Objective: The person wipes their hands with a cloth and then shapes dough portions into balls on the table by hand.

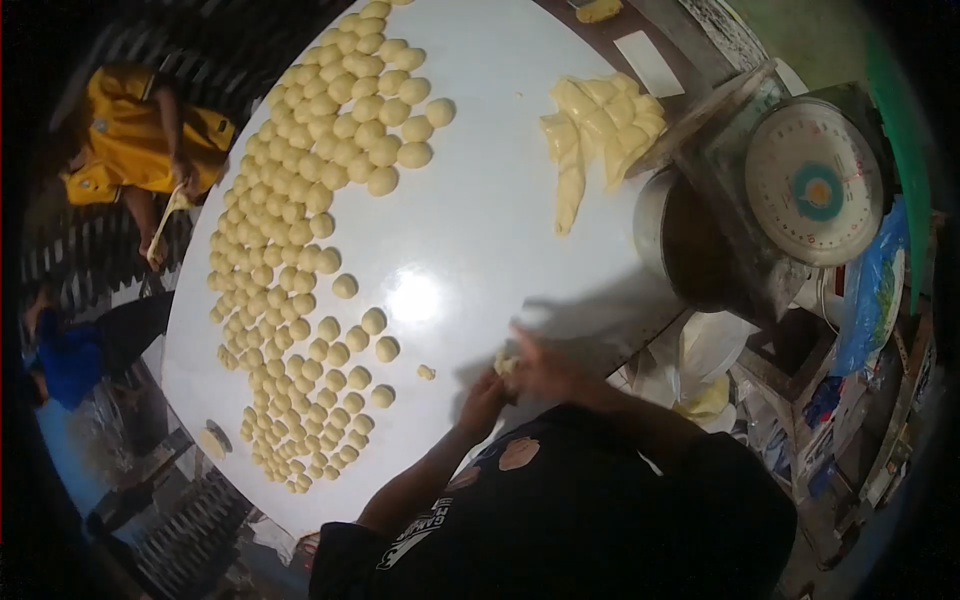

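Observation:
My left hand [486,402] is closed around a small lump of dough [506,366] near the front edge of the white table. Right beside it, my right hand [548,370] is smeared by motion, its fingers close to that lump. I cannot make out whether it also grips the dough. A small scrap of dough [426,372] lies on the tabletop to the left. Beyond it, many round dough balls [300,200] cover the left side in rows. A large slab of dough [600,125] rests at the far right.
A dial scale [815,185] stands at the right, next to a round metal pot [655,225]. The white tabletop [470,200] spans the middle. Across the table a person in yellow [145,130] holds a stretched strip of dough [168,222]. Another person in blue [70,350] is at the left.

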Motion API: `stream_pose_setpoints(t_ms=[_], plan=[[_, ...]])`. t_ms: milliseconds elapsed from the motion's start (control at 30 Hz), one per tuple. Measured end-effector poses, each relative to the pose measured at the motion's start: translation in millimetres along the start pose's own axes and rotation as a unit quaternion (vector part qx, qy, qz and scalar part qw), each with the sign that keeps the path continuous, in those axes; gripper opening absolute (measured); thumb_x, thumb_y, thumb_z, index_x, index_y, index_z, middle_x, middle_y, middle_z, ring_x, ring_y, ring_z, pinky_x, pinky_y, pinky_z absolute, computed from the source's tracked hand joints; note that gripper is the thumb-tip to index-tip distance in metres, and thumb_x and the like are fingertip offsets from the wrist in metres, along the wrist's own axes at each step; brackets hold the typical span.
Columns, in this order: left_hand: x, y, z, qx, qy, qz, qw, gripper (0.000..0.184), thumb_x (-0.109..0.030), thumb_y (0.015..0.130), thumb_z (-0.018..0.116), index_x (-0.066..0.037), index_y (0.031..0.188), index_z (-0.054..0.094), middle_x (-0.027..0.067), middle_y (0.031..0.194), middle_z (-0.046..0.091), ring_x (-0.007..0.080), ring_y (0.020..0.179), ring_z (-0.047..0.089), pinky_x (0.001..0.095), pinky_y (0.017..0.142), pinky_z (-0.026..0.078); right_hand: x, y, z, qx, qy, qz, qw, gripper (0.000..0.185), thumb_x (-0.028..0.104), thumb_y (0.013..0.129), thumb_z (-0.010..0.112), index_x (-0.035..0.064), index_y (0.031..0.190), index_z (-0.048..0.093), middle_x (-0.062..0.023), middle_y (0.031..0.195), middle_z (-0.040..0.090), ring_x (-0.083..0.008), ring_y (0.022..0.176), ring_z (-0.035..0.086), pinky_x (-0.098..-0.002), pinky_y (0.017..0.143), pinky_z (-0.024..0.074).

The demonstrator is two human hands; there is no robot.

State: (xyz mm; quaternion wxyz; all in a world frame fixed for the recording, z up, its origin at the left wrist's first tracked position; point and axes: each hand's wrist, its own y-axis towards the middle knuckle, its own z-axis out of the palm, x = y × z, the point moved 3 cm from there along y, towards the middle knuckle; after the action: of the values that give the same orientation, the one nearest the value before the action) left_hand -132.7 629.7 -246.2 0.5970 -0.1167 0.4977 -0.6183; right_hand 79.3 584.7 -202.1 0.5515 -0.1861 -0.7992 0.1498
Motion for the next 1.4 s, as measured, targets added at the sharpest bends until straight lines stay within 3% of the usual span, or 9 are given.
stream_pose_setpoints(t_ms=[200, 333, 533, 600, 667, 833, 1000, 1133, 1400], plan=[[-14.9, -91.6, -29.9, -0.184, 0.313, 0.119, 0.924, 0.028, -0.020, 0.110, 0.060, 0.000, 0.126, 0.069, 0.0112, 0.099, 0.072, 0.0176, 0.091, 0.068, 0.0378, 0.080, 0.056, -16.9, 160.8, -175.8, -0.455, -0.155, 0.015, 0.877, 0.095, 0.024, 0.090, 0.085, 0.0012, 0.166, 0.033, -0.0256, 0.164, 0.049, -0.0498, 0.142, 0.053, -0.0527, 0.119, 0.0441], [46.5, -167.2, -95.2, -0.266, 0.401, 0.227, 0.846, 0.029, -0.017, 0.109, 0.062, 0.003, 0.129, 0.066, 0.0181, 0.101, 0.071, 0.0277, 0.094, 0.070, 0.0432, 0.079, 0.057, -32.9, 189.9, -189.4, -0.465, -0.207, -0.038, 0.860, 0.084, 0.020, 0.090, 0.086, 0.0034, 0.158, 0.041, -0.0256, 0.146, 0.062, -0.0468, 0.131, 0.062, -0.0533, 0.108, 0.0520], [143.2, -245.1, -188.7, -0.270, 0.683, 0.292, 0.613, 0.060, -0.025, 0.105, 0.063, 0.001, 0.158, 0.050, 0.0254, 0.148, 0.059, 0.0443, 0.127, 0.058, 0.0570, 0.109, 0.046, -49.9, 15.0, 63.7, -0.202, -0.231, 0.043, 0.951, 0.031, 0.027, 0.095, 0.080, 0.0152, 0.122, 0.071, -0.0141, 0.120, 0.075, -0.0350, 0.115, 0.072, -0.0485, 0.100, 0.0580], [143.0, -222.5, -210.7, -0.311, 0.714, 0.248, 0.577, 0.073, -0.044, 0.105, 0.057, -0.003, 0.164, 0.045, 0.0231, 0.169, 0.041, 0.0510, 0.139, 0.045, 0.0657, 0.117, 0.034, 21.4, -79.1, 118.1, 0.033, -0.183, -0.212, 0.959, 0.026, 0.031, 0.093, 0.080, 0.0154, 0.112, 0.073, -0.0090, 0.116, 0.073, -0.0318, 0.116, 0.070, -0.0457, 0.101, 0.0565], [102.9, -178.1, -201.3, -0.320, 0.683, 0.315, 0.576, 0.089, -0.040, 0.095, 0.074, -0.004, 0.167, 0.038, 0.0231, 0.171, 0.038, 0.0468, 0.143, 0.042, 0.0631, 0.120, 0.032, -47.3, -54.4, 167.6, 0.020, -0.353, -0.421, 0.835, 0.029, 0.032, 0.090, 0.083, 0.0134, 0.109, 0.072, -0.0088, 0.117, 0.071, -0.0325, 0.110, 0.069, -0.0482, 0.097, 0.0543], [91.6, -135.9, -126.8, -0.365, 0.570, 0.319, 0.664, 0.046, -0.036, 0.094, 0.079, -0.007, 0.126, 0.063, 0.0172, 0.125, 0.060, 0.0402, 0.119, 0.055, 0.0550, 0.103, 0.042, 63.1, 0.3, 212.8, -0.283, -0.282, -0.239, 0.885, 0.032, 0.036, 0.089, 0.082, 0.0096, 0.101, 0.067, -0.0120, 0.115, 0.063, -0.0355, 0.107, 0.060, -0.0530, 0.092, 0.0467], [116.6, -179.2, -207.0, -0.214, 0.655, 0.399, 0.605, 0.032, -0.031, 0.095, 0.078, -0.011, 0.119, 0.069, 0.0131, 0.121, 0.065, 0.0337, 0.109, 0.062, 0.0495, 0.096, 0.048, -5.6, -55.4, 175.8, 0.022, -0.278, -0.406, 0.870, 0.038, 0.036, 0.085, 0.088, 0.0087, 0.107, 0.072, -0.0154, 0.116, 0.064, -0.0378, 0.110, 0.060, -0.0544, 0.103, 0.0468], [49.3, -125.7, -128.7, -0.403, 0.532, 0.392, 0.633, 0.019, -0.024, 0.093, 0.078, -0.011, 0.103, 0.067, 0.0119, 0.104, 0.064, 0.0357, 0.098, 0.061, 0.0504, 0.087, 0.047, 40.7, 12.2, 198.0, -0.243, -0.299, -0.295, 0.875, 0.034, 0.033, 0.087, 0.088, 0.0099, 0.100, 0.067, -0.0152, 0.106, 0.062, -0.0377, 0.101, 0.057, -0.0511, 0.090, 0.0433], [55.7, -141.2, -174.6, -0.325, 0.627, 0.398, 0.585, 0.023, -0.025, 0.091, 0.081, -0.010, 0.102, 0.069, 0.0133, 0.105, 0.065, 0.0361, 0.100, 0.062, 0.0511, 0.087, 0.049, 10.4, 11.8, 158.9, -0.121, -0.376, -0.362, 0.845, 0.037, 0.042, 0.083, 0.088, 0.0118, 0.095, 0.072, -0.0107, 0.103, 0.064, -0.0358, 0.099, 0.059, -0.0502, 0.085, 0.0446]])
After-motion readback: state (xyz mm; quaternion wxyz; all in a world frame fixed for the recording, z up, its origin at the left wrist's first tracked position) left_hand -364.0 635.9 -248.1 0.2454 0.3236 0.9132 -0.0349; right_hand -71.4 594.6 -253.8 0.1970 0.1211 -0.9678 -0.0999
